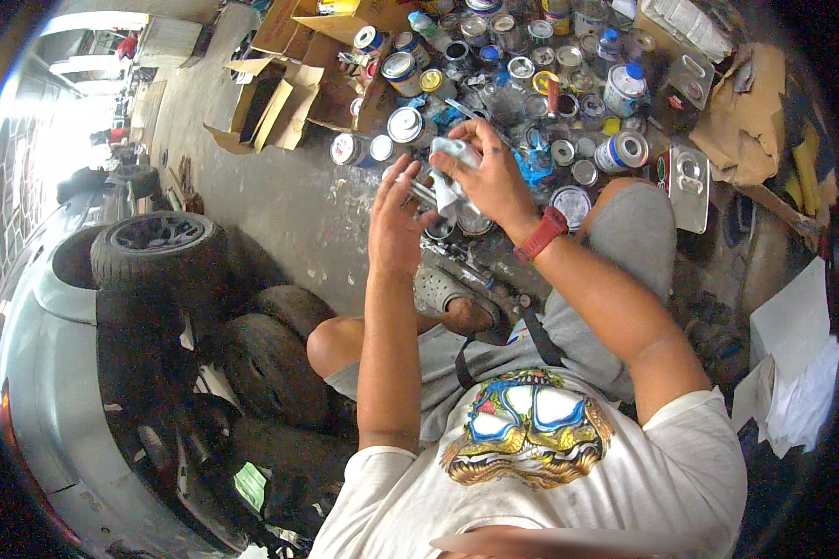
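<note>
My right hand [502,189], with a red watch on its wrist, grips a crumpled whitish rag [450,189] in its bent fingers. Close beside it, my left hand [396,224] is raised with its fingers curled and its thumb toward the rag. A slim silvery metal piece [422,193] shows between the two hands, at the left fingers; its full shape is hidden. Below the hands, near my shoe [435,288], lies a metal tool [461,263] that resembles a spray gun. Paint cans, among them a white-lidded can [405,124], stand just beyond my hands.
Many cans, jars and bottles crowd the floor ahead, with a blue-capped container [625,88] and a rectangular tin [688,189] at right. Open cardboard boxes [284,102] stand at far left. A car body [51,373] and tyres [270,368] lie to my left.
</note>
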